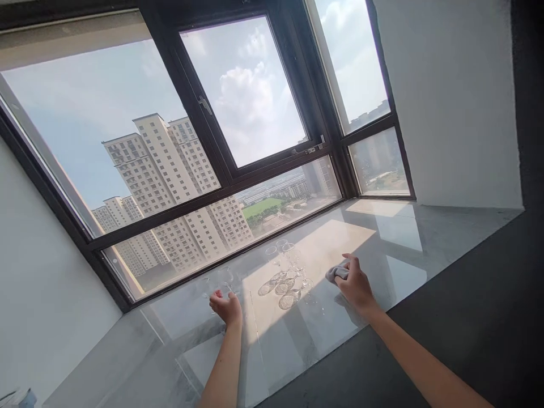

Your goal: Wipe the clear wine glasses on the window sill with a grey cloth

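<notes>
My left hand is low over the left part of the sill, its fingers curled round what looks like the stem of a clear wine glass. The glass is faint against the window, and its lower part is hidden by the hand. Another faint clear glass outline shows just left of those fingers. My right hand grips a bunched grey cloth above the sill, index finger raised. Between the two hands stands a group of clear stemmed glasses, casting patterned shadows on the sunlit stone.
The glossy stone sill runs along a dark-framed window, with a dark front edge facing me. White walls close both ends. Small water drops lie right of the glasses. A partly visible roll-like object is at lower left.
</notes>
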`<state>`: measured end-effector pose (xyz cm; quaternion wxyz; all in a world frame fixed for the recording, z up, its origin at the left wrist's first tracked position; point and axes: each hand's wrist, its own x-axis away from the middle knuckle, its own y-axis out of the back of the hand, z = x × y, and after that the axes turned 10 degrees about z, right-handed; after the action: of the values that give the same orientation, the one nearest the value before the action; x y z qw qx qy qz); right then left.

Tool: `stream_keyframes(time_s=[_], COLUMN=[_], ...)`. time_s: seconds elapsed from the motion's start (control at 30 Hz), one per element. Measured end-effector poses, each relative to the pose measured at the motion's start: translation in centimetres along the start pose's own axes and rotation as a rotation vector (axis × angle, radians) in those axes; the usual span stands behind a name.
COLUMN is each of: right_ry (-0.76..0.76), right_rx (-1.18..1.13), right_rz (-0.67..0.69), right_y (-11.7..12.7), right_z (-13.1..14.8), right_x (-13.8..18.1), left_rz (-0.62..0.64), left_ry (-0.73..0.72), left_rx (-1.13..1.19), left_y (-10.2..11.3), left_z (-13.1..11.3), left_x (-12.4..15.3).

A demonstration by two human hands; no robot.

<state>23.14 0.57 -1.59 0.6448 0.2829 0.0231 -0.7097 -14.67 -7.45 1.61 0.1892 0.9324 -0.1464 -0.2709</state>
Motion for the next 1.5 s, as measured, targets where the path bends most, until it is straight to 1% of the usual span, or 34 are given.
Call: stream_keyframes(time_s=[0.1,0.23,0.33,0.43,0.5,0.53,0.6,0.67,0.73,0.8,0.9,0.97,1.0,1.1,1.13,1.2,1.27,1.33,1.4,1.43,1.5], right_ry=[-0.005,0.003,0.011,0.022,0.027,0.026,0.019,0.007,0.001,0.008,0.013,0.018,0.032,0.132,0.176,0.294,0.413,0.543,0.658,0.699,0.726], right_rx=[0.010,0.012,0.026,0.040,0.045,0.048,0.051,0.048,0.039,0.030,0.024,0.028,0.029,0.019,0.007,-0.018,-0.011,0.025,0.085,0.114,0.145], right_rz=[0.008,0.024,0.007,-0.003,-0.004,-0.005,-0.007,-0.019,-0.031,-0.038,-0.040,-0.038,-0.038,-0.018,0.011,0.113,0.165,0.212,0.272,0.297,0.329], right_y=[0.0,-0.1,-0.1,-0.1,0.0,0.0,0.0,0.0,0.0,0.1,0.1,0.0,-0.1,-1.0,-1.4,-2.3,-3.1,-3.6,-3.7,-3.7,-3.4], right_z=[-0.2,0.0,0.3,0.4,0.5,0.5,0.4,0.4,0.3,0.3,0.2,0.3,0.4,1.3,1.8,3.3,5.2,7.3,9.2,10.0,11.1], right_x=[0.0,-0.1,-0.2,-0.2,-0.2,-0.2,-0.2,-0.2,-0.2,-0.2,-0.2,-0.1,0.1,1.2,1.8,3.3,4.7,5.7,5.9,5.8,5.1], left_rz=[0.077,0.189,0.283,0.364,0.371,0.363,0.358,0.413,0.493,0.555,0.595,0.569,0.542,0.463,0.453,0.448,0.456,0.479,0.504,0.506,0.498], left_ry=[0.064,0.087,0.076,0.039,-0.056,-0.140,-0.360,-0.563,-0.718,-0.855,-1.010,-1.051,-1.043,-0.956,-0.931,-0.904,-0.892,-0.894,-0.922,-0.943,-0.985], left_rx=[0.013,-0.012,-0.050,-0.069,-0.070,-0.063,-0.031,0.010,-0.006,-0.048,-0.107,-0.118,-0.117,-0.108,-0.108,-0.114,-0.130,-0.151,-0.159,-0.159,-0.158], left_y=[-1.0,-2.2,-2.4,-2.0,-1.5,-1.2,-0.6,0.0,0.5,0.8,0.9,0.6,0.5,0.0,-0.1,-0.2,-0.2,-0.2,-0.2,-0.1,-0.1], left_z=[0.6,0.6,0.5,0.3,-0.1,-0.5,-1.4,-2.6,-3.8,-4.8,-5.7,-5.8,-5.8,-5.5,-5.4,-5.4,-5.3,-5.3,-5.4,-5.4,-5.5], left_x=[-0.9,-2.1,-2.5,-1.9,-0.6,0.3,2.7,5.6,8.5,10.7,12.3,12.4,12.3,11.7,11.5,11.4,11.4,11.5,11.6,11.6,11.7])
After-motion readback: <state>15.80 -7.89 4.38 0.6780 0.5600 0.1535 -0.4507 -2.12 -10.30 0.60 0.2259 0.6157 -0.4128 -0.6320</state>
